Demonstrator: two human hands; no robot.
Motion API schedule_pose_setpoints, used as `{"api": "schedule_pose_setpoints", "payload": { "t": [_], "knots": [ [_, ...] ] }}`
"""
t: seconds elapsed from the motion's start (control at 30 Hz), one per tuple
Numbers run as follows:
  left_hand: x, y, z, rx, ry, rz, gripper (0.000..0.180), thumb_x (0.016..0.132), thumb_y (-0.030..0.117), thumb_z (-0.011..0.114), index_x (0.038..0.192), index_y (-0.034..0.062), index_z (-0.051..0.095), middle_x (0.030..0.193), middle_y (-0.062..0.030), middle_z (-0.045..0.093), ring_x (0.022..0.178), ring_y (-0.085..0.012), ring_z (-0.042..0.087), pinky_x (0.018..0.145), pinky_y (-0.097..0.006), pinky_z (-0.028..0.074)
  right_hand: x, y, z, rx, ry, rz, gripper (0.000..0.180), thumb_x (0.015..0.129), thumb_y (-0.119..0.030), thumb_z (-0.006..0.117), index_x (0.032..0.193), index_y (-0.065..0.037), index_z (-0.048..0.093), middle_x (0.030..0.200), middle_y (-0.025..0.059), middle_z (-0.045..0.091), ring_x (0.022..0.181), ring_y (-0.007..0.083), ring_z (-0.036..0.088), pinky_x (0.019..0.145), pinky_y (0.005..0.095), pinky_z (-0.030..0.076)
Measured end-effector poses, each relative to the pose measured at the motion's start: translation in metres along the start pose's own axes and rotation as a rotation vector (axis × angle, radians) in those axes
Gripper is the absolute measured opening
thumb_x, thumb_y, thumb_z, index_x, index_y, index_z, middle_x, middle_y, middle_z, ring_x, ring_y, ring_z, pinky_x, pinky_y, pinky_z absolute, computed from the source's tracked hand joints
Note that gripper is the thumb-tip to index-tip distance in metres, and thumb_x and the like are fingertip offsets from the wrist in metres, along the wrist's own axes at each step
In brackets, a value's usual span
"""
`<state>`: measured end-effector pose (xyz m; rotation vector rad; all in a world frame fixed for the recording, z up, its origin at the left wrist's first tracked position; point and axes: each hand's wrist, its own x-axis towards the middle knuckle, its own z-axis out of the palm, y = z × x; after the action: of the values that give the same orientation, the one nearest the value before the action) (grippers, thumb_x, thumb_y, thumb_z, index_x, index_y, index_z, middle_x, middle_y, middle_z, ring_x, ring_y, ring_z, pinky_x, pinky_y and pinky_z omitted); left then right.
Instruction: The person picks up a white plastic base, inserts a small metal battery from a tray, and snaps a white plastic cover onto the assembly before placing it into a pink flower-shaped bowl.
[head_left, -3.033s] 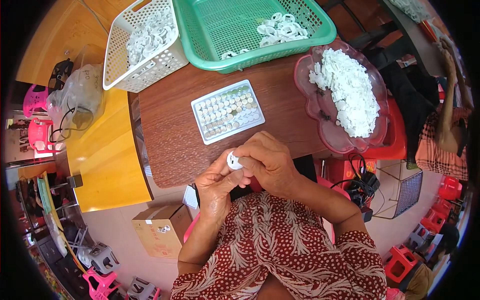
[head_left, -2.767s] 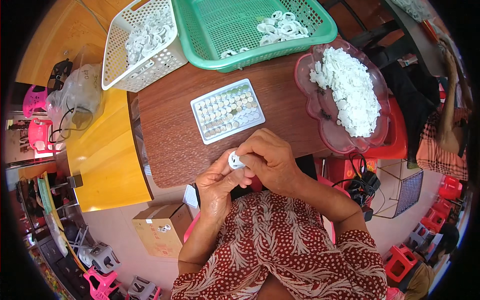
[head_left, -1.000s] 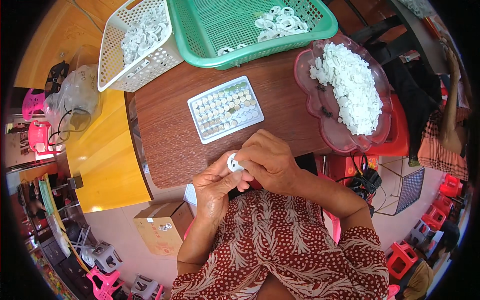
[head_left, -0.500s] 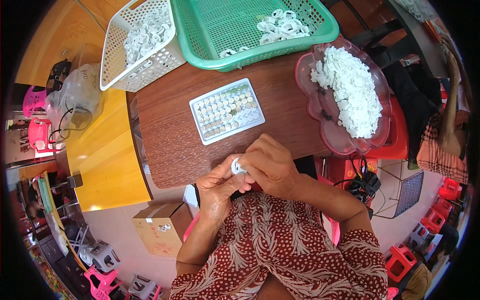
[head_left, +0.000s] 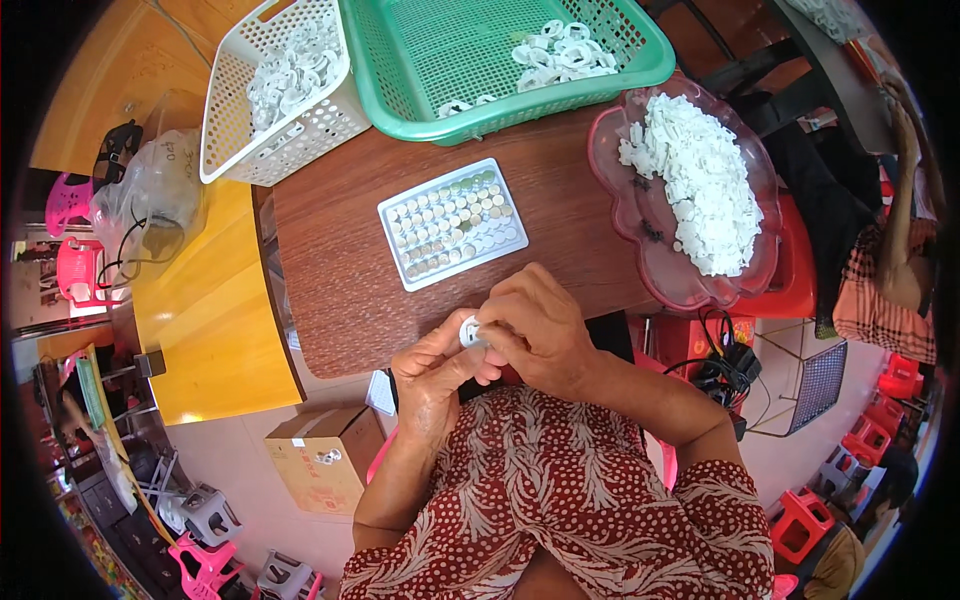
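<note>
One dark brown wooden counter (head_left: 330,260) carries pretty much everything here, with a second, yellow-topped counter (head_left: 200,310) butted up on its left. Two baskets sit along the far edge — one green mesh basket (head_left: 420,60) with a small heap of white rings in its far corner, and one white slotted basket (head_left: 325,120) beside it on the left, also holding white pieces. One pink scalloped plastic dish (head_left: 610,150) sits on the right with a big mound of white parts. One flat grey tray (head_left: 452,222) lies mid-counter, its rows filled with small round discs, too many and too small to count. One clear plastic bag (head_left: 150,190) rests on the yellow top.

Both hands meet at the near edge of the counter, just below the tray. The left hand (head_left: 430,375) and right hand (head_left: 535,325) have their fingers closed on one small white ring piece (head_left: 468,331) — it's pinched between the two, held above the person's lap.

On the tiled floor: one cardboard box (head_left: 325,455), a few pink stools, red stools off right.
</note>
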<state>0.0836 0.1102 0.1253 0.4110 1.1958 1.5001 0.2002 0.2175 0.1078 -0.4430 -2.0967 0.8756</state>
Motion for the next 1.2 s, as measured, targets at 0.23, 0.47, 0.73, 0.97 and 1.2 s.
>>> {"api": "schedule_pose_setpoints", "payload": {
  "t": [0.23, 0.47, 0.73, 0.97, 1.2],
  "knots": [
    [0.002, 0.001, 0.001, 0.028, 0.078, -0.017, 0.024, 0.088, 0.007, 0.059, 0.105, -0.0095, 0.062, 0.082, -0.0138, 0.066, 0.064, -0.014, 0.063, 0.057, -0.023, 0.051, -0.002, -0.001, -0.002, 0.107, -0.064, 0.163, 0.018, 0.071, 0.0, 0.068, 0.085, -0.003, 0.057, 0.077, 0.0074, 0.056, 0.069, 0.023, 0.053, 0.06, 0.0327, 0.042],
    [-0.007, -0.006, 0.005, 0.079, 0.124, 0.219, 0.023, 0.089, 0.008, 0.059, 0.102, -0.0106, 0.063, 0.08, -0.0108, 0.064, 0.06, -0.0125, 0.059, 0.055, -0.022, 0.048, 0.0, -0.021, -0.004, 0.36, -0.031, 0.373, 0.016, 0.073, -0.002, 0.067, 0.084, -0.002, 0.056, 0.075, 0.0068, 0.054, 0.064, 0.0176, 0.054, 0.054, 0.0288, 0.043],
    [-0.007, -0.012, 0.005, 0.157, 0.167, 0.295, 0.023, 0.09, 0.006, 0.057, 0.105, -0.0109, 0.062, 0.08, -0.0097, 0.064, 0.061, -0.0121, 0.058, 0.056, -0.022, 0.047, -0.009, -0.016, 0.005, 0.585, -0.032, 0.566, 0.015, 0.076, -0.002, 0.069, 0.088, -0.001, 0.059, 0.076, -0.0004, 0.055, 0.063, 0.0043, 0.049, 0.053, 0.0204, 0.039],
    [0.0, -0.001, 0.009, 0.041, 0.153, 0.217, 0.03, 0.092, 0.014, 0.056, 0.111, -0.0097, 0.058, 0.084, -0.0116, 0.064, 0.063, -0.0132, 0.059, 0.057, -0.022, 0.047, -0.002, -0.014, 0.011, 0.738, 0.076, 0.712, 0.015, 0.08, -0.002, 0.068, 0.092, 0.0, 0.059, 0.079, -0.0005, 0.058, 0.067, 0.0032, 0.052, 0.057, 0.0193, 0.043],
    [-0.003, 0.015, -0.005, 0.25, 0.128, 0.105, 0.025, 0.091, 0.01, 0.058, 0.111, -0.0044, 0.062, 0.08, -0.0086, 0.065, 0.067, -0.0113, 0.061, 0.06, -0.022, 0.05, -0.002, -0.025, 0.005, 0.474, 0.007, 0.657, 0.011, 0.08, -0.004, 0.065, 0.087, 0.0, 0.06, 0.081, 0.0063, 0.059, 0.071, 0.0107, 0.056, 0.061, 0.0254, 0.045]
  ]
}}
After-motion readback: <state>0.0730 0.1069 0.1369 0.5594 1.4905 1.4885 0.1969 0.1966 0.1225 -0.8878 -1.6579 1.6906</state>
